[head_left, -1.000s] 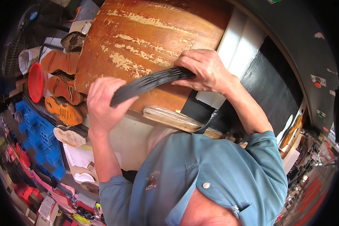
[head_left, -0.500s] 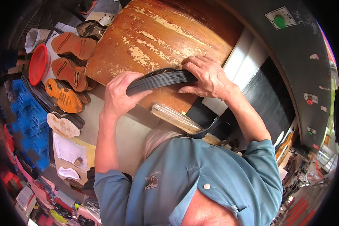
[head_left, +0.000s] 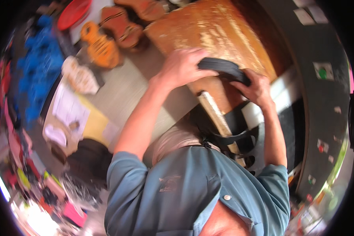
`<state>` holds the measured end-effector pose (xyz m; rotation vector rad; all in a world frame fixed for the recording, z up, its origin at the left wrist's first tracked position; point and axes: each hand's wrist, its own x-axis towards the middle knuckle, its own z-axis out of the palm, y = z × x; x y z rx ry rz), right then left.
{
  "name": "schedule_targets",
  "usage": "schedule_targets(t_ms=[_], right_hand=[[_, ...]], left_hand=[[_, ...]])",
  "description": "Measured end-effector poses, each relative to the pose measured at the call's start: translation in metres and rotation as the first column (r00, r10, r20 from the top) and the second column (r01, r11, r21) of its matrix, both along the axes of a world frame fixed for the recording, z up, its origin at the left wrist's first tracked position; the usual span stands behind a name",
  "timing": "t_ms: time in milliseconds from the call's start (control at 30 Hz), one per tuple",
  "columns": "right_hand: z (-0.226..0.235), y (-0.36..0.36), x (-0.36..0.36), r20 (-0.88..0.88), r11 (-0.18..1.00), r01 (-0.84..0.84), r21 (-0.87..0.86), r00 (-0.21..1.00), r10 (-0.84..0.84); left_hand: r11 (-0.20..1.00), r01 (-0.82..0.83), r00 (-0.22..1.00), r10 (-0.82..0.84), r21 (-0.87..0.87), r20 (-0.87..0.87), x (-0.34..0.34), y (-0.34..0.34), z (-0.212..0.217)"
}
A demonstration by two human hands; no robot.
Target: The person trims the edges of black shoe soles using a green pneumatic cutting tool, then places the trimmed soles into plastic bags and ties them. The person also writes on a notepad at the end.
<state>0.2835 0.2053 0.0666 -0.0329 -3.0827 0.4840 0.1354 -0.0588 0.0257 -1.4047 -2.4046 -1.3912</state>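
Observation:
Between my two hands is a curved stack of thin black pieces (head_left: 223,67), its layered edges facing up toward me. My left hand (head_left: 181,66) is closed round one end, the thumb underneath and the fingers over the top. My right hand (head_left: 255,87) grips the other end. The stack is held over the near part of a worn wooden board (head_left: 220,27), whose brown surface is scraped pale in places. Motion blur keeps me from telling the exact shape of the pieces.
A pale bar (head_left: 215,113) lies beside the board's near corner. Orange and rust-coloured sole-shaped blocks (head_left: 100,46) stand to the left, near a red basin (head_left: 74,13), blue plastic crates (head_left: 39,67) and papers (head_left: 70,108). A dark machine frame with a green button (head_left: 322,73) runs along the right.
My view has turned, so the board and the side items appear shifted. Both hands still hold the black stack, which now tilts down toward my right hand.

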Motion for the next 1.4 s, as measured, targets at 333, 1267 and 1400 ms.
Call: schedule_targets(t_ms=[333,1267,1400], right_hand=[[0.058,-0.047,0.009,-0.034,0.989,-0.145,-0.033,0.989,0.144],[0.027,-0.524,0.195,0.448,0.549,-0.251,-0.797,0.364,0.816],[0.027,-0.538,0.193,0.421,0.553,-0.256,-0.793,0.426,0.800]], left_hand=[[0.972,-0.233,0.928,0.213,0.030,0.305,0.080,-0.070,0.049],[-0.119,-0.972,0.134,0.432,0.204,0.892,0.383,-0.512,0.054],[-0.033,-0.976,0.179,0.441,0.215,0.880,0.364,-0.525,0.055]])
